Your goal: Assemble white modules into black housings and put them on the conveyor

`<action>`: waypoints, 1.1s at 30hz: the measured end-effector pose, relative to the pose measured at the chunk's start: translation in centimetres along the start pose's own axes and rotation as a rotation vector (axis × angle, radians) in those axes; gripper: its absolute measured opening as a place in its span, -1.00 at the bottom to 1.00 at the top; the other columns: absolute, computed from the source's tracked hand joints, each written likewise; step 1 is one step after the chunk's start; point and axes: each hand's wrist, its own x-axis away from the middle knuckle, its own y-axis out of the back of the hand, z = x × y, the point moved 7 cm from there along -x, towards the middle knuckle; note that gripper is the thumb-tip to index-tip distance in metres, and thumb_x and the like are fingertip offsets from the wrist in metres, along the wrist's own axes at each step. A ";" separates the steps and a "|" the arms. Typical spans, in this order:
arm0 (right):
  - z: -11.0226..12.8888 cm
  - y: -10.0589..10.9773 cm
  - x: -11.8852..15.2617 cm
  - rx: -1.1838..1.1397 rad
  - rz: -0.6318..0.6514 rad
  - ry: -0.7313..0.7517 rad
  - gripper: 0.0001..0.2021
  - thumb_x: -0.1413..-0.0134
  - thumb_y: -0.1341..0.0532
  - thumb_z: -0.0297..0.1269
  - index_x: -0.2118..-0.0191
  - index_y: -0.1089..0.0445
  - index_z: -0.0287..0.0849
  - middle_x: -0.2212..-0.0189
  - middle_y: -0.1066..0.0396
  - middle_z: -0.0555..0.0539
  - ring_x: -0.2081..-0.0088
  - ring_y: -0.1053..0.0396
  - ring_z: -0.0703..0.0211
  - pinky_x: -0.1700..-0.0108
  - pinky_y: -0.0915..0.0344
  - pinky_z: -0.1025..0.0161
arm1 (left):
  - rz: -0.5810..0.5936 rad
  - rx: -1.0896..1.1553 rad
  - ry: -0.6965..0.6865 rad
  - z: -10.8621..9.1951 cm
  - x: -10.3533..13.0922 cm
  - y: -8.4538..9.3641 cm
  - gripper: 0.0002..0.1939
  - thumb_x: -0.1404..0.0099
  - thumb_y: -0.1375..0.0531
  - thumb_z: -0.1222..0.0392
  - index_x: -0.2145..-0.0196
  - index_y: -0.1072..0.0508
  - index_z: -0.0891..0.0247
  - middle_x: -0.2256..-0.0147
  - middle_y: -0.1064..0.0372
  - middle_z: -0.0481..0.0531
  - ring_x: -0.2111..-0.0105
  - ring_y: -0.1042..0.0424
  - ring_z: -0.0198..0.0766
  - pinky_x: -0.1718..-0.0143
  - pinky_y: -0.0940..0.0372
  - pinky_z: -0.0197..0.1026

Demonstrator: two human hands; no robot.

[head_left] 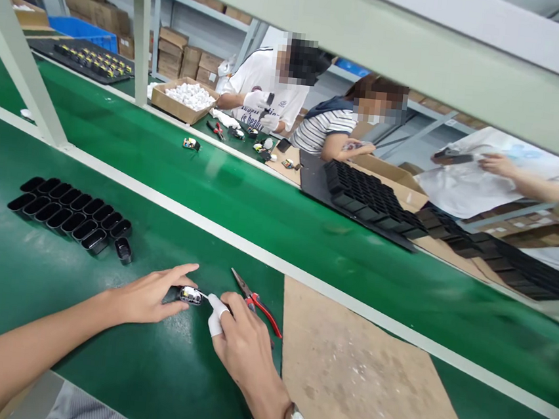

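Down on a green work mat (31, 265), near its far edge: small circuit module (191, 295) lying flat, pinched at its near end by left hand (150, 296), thumb and fingers closed on it. Right hand (241, 344), fingertip wrapped in a white cot (215, 314), closed on a thin white lead at the module's other end. Red-handled cutters (258, 303) just beyond, partly under the right hand. Rows of black plastic shells (69, 212) nearby to the left. Likely light, rigid, fragile; best held by the board edges, never tugged by the wire.
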 end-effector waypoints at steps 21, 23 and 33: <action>0.4 -0.6 -1.5 -0.038 0.082 0.101 -0.75 -0.27 -0.06 -0.57 0.24 -0.46 -0.17 0.20 -0.41 -0.17 0.27 -0.34 0.06 0.38 -0.27 0.13 | -0.002 0.045 -0.005 0.1 0.0 0.0 -0.23 -0.49 -0.23 0.12 -0.49 0.05 -0.02 -0.23 -0.49 0.03 -0.26 -0.43 -0.04 -0.29 -0.30 0.04; 0.8 -0.4 -1.7 0.020 0.098 0.149 -0.73 -0.23 -0.06 -0.59 0.36 -0.40 -0.14 0.22 -0.41 -0.17 0.29 -0.31 0.04 0.40 -0.21 0.11 | -0.001 0.043 -0.010 0.1 -0.1 0.0 -0.23 -0.49 -0.22 0.13 -0.49 0.06 -0.02 -0.23 -0.49 0.03 -0.25 -0.44 -0.05 -0.29 -0.31 0.03; 0.9 0.1 -1.4 0.047 0.100 0.129 -0.75 -0.25 -0.09 -0.57 0.35 -0.41 -0.15 0.24 -0.40 -0.17 0.28 -0.31 0.06 0.37 -0.24 0.13 | -0.004 0.045 -0.010 0.0 -0.1 0.1 -0.22 -0.47 -0.24 0.13 -0.49 0.04 -0.01 -0.21 -0.50 0.05 -0.25 -0.44 -0.05 -0.29 -0.31 0.04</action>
